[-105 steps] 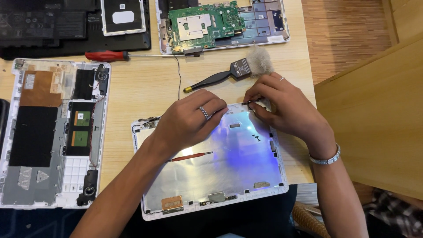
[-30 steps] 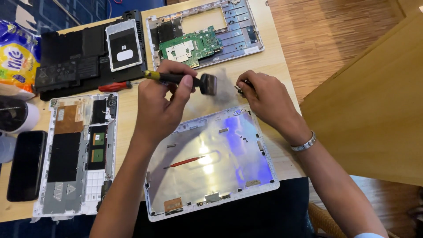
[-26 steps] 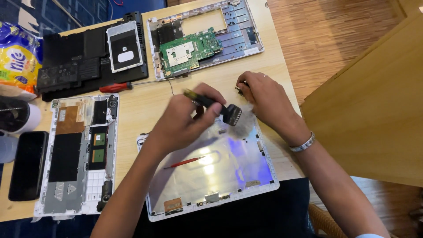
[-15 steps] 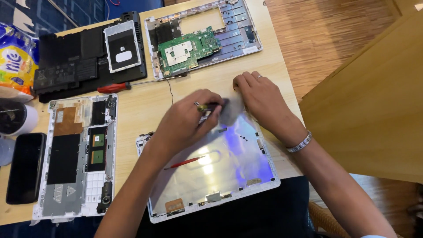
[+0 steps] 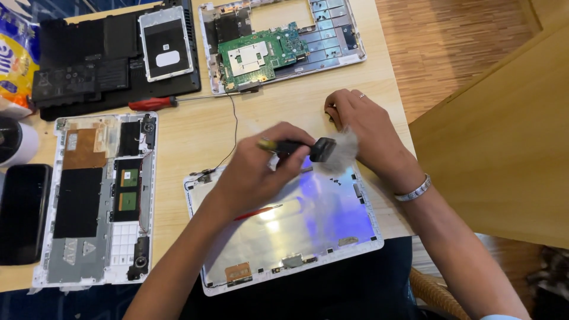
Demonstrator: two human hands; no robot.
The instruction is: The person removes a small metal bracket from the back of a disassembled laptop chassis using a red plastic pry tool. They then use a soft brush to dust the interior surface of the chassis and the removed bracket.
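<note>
Head view: I'm brushing the top edge of the laptop lid on the bench.
My left hand has its fingers clamped on the brush; right hand fingers curl, pinning the lid's corner. Bristles look liable to snag the thin wire nearby.

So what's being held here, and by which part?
The left hand holds a brush by its dark handle, bristles over the silver laptop lid. The right hand presses the lid's far corner, holding nothing.
</note>
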